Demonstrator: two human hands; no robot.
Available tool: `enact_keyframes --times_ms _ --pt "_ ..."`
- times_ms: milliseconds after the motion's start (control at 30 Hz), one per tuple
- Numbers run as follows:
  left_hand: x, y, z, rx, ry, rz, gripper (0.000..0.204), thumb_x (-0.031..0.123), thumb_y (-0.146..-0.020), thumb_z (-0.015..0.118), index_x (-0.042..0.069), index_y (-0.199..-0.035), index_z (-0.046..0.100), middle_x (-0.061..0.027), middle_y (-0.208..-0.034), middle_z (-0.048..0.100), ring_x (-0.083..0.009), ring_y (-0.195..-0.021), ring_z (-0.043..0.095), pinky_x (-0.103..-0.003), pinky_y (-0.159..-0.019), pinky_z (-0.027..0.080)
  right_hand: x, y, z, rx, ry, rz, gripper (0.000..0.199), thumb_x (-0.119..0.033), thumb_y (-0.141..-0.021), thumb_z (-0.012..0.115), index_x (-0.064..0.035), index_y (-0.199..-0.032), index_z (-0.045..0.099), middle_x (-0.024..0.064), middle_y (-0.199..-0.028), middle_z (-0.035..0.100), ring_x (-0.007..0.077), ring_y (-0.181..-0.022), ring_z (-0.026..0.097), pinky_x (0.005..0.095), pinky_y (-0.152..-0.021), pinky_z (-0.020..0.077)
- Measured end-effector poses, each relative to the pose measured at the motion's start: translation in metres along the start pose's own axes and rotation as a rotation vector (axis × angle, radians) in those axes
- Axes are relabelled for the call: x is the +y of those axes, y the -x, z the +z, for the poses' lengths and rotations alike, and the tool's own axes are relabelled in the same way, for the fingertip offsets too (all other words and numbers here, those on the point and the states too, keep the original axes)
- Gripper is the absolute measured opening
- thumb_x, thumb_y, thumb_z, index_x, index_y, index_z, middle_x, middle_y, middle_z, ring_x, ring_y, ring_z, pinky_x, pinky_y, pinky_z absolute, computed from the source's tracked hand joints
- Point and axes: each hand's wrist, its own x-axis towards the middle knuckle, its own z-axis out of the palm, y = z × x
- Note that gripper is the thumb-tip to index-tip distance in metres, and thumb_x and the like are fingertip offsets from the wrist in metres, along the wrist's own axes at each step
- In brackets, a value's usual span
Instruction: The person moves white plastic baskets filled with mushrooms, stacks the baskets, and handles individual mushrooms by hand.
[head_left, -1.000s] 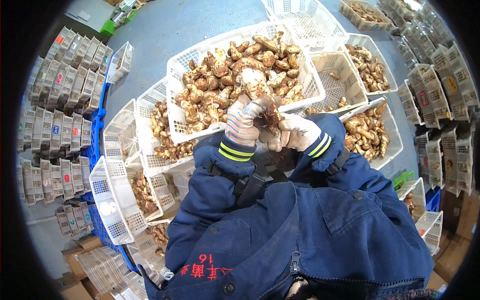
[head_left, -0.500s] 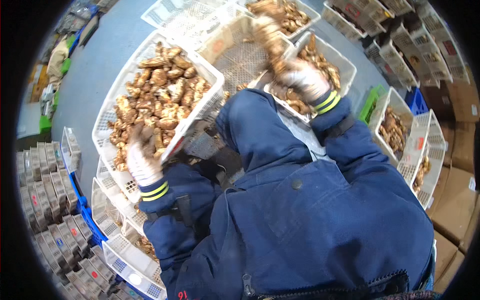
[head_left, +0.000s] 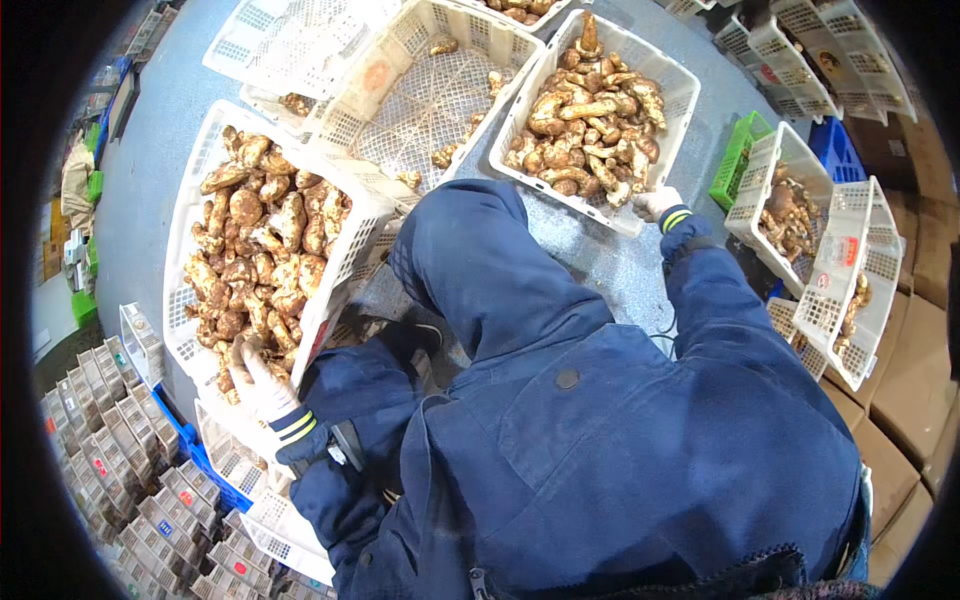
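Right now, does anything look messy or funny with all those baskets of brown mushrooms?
Nothing is spilled. One oddity: the middle white plastic lattice crate holds only a few stray brown mushrooms, while the crates on either side are heaped. The gloved left hand and right hand reach into those.

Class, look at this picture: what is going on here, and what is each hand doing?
A person in a blue jacket crouches among white plastic baskets of brown mushrooms. The gloved left hand reaches into the full basket on the left, resting on the mushrooms near its lower end. The gloved right hand is at the near edge of another full basket ahead. Between them stands a nearly empty basket. Whether either grip has closed on a mushroom cannot be told.
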Motion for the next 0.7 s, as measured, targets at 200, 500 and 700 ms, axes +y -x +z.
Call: enact_keyframes --times_ms 200,500,700 --pt "0.013 0.005 0.003 -0.016 -0.163 0.001 0.037 0.026 -0.087 0.045 -0.001 -0.111 0.049 -0.0136 -0.102 0.057 -0.0192 -0.095 0.053 -0.028 -0.085 0.037 -0.06 0.008 0.044 -0.003 0.731 0.058 0.035 -0.035 -0.074 0.056 -0.008 -0.096 0.061 0.0125 -0.091 0.061 0.0263 -0.089 0.057 0.0329 -0.078 0.045" --pt "-0.022 0.0 -0.011 0.051 0.031 0.022 0.033 0.022 -0.086 0.049 -0.002 -0.109 0.051 -0.0134 -0.1 0.058 -0.0191 -0.094 0.053 -0.028 -0.085 0.039 -0.024 -0.044 0.058 -0.14 1.002 -0.098 0.031 -0.026 -0.074 0.05 -0.0059 -0.094 0.061 0.0192 -0.097 0.058 0.0312 -0.091 0.056 0.0357 -0.08 0.0439" --pt "-0.023 0.004 -0.036 0.049 0.071 0.098 0.028 0.017 -0.086 0.049 -0.002 -0.107 0.053 -0.011 -0.102 0.057 -0.0169 -0.092 0.053 -0.026 -0.083 0.041 -0.171 0.051 0.059 0.117 0.298 -0.363 0.027 -0.024 -0.078 0.052 -0.0065 -0.096 0.06 0.0137 -0.092 0.061 0.0228 -0.083 0.059 0.0297 -0.073 0.0453"
